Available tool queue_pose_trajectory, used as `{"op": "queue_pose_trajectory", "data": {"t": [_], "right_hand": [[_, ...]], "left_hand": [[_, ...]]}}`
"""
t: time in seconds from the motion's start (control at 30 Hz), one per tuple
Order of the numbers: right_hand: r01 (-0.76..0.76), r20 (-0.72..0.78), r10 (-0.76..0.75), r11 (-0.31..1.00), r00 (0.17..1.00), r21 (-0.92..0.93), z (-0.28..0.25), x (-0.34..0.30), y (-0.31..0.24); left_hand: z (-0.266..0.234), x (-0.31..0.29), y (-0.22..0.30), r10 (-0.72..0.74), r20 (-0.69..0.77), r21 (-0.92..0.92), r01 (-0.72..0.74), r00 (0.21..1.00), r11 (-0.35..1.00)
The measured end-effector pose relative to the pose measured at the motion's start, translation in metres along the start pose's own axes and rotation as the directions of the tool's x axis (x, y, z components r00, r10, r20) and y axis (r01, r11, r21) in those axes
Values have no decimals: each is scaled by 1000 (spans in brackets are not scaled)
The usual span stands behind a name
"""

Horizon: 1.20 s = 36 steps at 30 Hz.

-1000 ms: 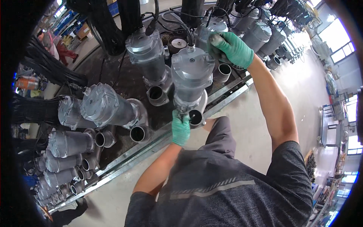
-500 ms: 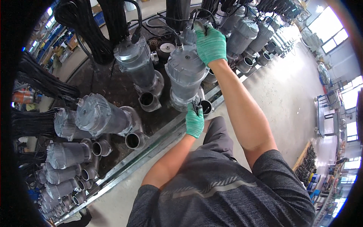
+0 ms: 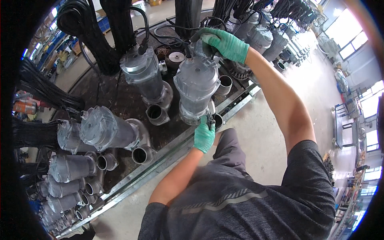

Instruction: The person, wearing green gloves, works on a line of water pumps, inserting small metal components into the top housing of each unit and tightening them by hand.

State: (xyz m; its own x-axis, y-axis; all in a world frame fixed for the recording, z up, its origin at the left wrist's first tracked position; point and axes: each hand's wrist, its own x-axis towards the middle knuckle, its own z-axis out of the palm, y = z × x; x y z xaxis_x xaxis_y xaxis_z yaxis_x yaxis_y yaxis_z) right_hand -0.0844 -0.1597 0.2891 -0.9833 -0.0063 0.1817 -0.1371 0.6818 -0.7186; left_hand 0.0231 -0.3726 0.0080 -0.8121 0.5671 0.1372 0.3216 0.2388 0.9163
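Note:
Both my hands wear green gloves with dark fingertips. A grey, finned submersible pump (image 3: 196,84) stands upright in front of me on the dark tabletop, a black cable rising from its top. My left hand (image 3: 205,138) is at the pump's base, next to its outlet pipe (image 3: 218,121). Its fingers are closed round small dark pieces that I cannot make out. Beyond the pump's top, my right hand (image 3: 226,45) reaches across with bent fingers over a grey metal part behind the pump; what they grip is hidden.
Another upright pump (image 3: 142,74) stands to the left, and a tilted pump (image 3: 108,128) lies nearer the left. Several more line the table's metal edge (image 3: 168,150). Thick black cable bundles (image 3: 96,36) hang at the back. A round dark part (image 3: 175,58) sits between the pumps.
My right hand has turned and its fingers now point left over the part behind the pump; the forearm has swung right. My left hand has dropped slightly, staying at the pump's base.

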Motion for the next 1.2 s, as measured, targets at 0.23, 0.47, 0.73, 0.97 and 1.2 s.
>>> {"op": "queue_pose_trajectory", "data": {"t": [0.23, 0.47, 0.73, 0.97, 1.2], "right_hand": [[-212, -97, 209, 977, 973, -21, 12, -11, -17], [-81, -472, -9, 982, 882, -170, 51, -6, 4], [-111, -23, 112, 993, 993, 37, 1, -17, -12], [139, 504, -67, 985, 861, -105, -65, 11, -24], [336, 771, -118, 933, 626, -130, -83, 55, -23]], "left_hand": [[-3, -1, 3, 6, -2, -1, -6, 1000, 1000], [-4, -5, -1, -100, 87, 9, 99, 991, 995], [-5, 2, -8, 3, 81, -39, 0, 997, 999], [-1, 9, -12, 8, 88, 43, -12, 996, 999], [-17, 6, 17, -208, 129, 133, 191, 970, 973]]}}
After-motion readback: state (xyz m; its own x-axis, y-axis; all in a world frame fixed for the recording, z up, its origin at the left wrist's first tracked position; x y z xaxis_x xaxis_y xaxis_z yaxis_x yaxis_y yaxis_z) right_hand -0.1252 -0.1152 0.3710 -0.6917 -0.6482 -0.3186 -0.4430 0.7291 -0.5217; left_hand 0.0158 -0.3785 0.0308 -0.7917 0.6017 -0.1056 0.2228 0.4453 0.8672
